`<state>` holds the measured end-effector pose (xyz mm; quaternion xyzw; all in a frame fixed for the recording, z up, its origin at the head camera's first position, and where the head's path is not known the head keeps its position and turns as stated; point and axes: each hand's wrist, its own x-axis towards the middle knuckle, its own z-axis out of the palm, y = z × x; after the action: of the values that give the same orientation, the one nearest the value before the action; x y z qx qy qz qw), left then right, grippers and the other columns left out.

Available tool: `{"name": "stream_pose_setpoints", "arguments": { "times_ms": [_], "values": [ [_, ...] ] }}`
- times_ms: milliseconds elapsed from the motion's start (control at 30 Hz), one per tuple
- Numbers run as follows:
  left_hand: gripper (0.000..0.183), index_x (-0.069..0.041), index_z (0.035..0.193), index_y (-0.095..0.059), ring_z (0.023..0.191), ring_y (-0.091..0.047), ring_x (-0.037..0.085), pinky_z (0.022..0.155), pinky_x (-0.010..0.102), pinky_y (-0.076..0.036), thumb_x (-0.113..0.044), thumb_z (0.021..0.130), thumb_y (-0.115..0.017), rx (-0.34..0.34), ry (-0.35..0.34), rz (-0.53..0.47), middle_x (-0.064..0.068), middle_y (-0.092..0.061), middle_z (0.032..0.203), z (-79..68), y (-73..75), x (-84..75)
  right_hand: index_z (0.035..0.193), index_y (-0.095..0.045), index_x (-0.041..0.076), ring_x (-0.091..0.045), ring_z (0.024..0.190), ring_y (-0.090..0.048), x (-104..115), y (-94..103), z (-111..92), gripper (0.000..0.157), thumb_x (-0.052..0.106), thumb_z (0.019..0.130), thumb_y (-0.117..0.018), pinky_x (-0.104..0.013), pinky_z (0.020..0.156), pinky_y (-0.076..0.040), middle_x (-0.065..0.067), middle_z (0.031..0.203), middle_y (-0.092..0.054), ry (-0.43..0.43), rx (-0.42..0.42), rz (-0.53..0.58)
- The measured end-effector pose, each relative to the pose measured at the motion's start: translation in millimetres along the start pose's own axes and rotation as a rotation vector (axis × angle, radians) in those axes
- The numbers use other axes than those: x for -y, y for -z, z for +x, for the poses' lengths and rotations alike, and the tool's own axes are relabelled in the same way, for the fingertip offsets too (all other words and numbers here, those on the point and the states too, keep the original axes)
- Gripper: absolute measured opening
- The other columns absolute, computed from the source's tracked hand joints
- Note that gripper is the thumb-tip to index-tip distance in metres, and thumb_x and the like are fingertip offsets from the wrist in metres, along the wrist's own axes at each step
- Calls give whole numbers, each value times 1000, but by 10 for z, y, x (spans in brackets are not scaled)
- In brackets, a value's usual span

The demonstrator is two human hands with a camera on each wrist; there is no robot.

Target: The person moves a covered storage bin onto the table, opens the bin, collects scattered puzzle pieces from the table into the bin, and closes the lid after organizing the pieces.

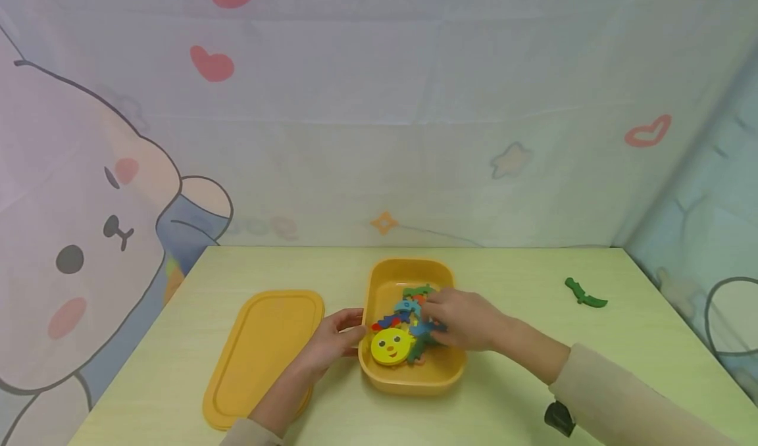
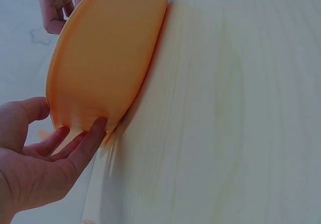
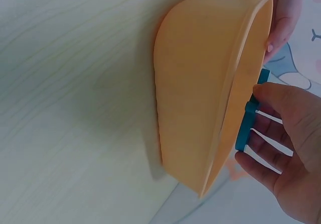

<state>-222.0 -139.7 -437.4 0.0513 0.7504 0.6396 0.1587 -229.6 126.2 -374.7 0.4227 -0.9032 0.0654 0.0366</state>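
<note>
A yellow plastic box [image 1: 435, 381] stands on the table and holds several colourful animal-shaped pieces, with a round yellow smiling face [image 1: 391, 346] at its near left. My left hand [image 1: 333, 341] grips the box's left side. In the left wrist view its thumb is at the rim and its fingers [image 2: 89, 142] lie against the outer wall. Over the right part of the box, my right hand [image 1: 464, 318] pinches a teal puzzle piece [image 3: 244, 129] between thumb and fingers, as the right wrist view shows. The piece's full shape is partly hidden by the fingers.
The box's yellow lid [image 1: 266, 347] lies flat on the table to the left. A green crocodile-like piece [image 1: 585, 295] lies at the far right. A small black object [image 1: 559, 418] is beside the right sleeve. Behind the table hangs a printed cloth [image 1: 414, 104].
</note>
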Motion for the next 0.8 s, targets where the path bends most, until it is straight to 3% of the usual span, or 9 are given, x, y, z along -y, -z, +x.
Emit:
{"name": "stream_pose_setpoints", "arguments": {
  "times_ms": [200,400,600,800],
  "values": [
    [48,2,134,-41,107,-56,30,79,37,-55,-15,92,-54,-2,3,11,22,-47,130,-1,2,2,88,-60,21,-9,72,-43,32,-16,2,11,25,81,-68,-18,56,-39,7,82,-54,33,8,-30],
    [48,1,135,-40,107,-56,31,79,38,-55,-16,92,-54,1,2,6,23,-46,131,12,13,33,87,-59,21,-13,82,-54,76,-14,0,13,27,81,-68,-21,61,-47,2,103,-63,77,4,-59],
    [48,1,135,-40,106,-56,29,79,38,-55,-16,92,-54,2,6,9,22,-46,131,9,11,27,87,-60,21,-7,74,-45,101,-34,-18,14,27,79,-71,-18,60,-43,9,85,-54,104,14,-21],
    [48,1,135,-40,106,-57,28,79,37,-55,-15,92,-54,2,3,5,22,-47,130,-2,7,7,87,-61,20,-6,74,-46,114,-47,-26,15,28,79,-71,-18,62,-45,8,84,-56,146,4,1]
  ]
}}
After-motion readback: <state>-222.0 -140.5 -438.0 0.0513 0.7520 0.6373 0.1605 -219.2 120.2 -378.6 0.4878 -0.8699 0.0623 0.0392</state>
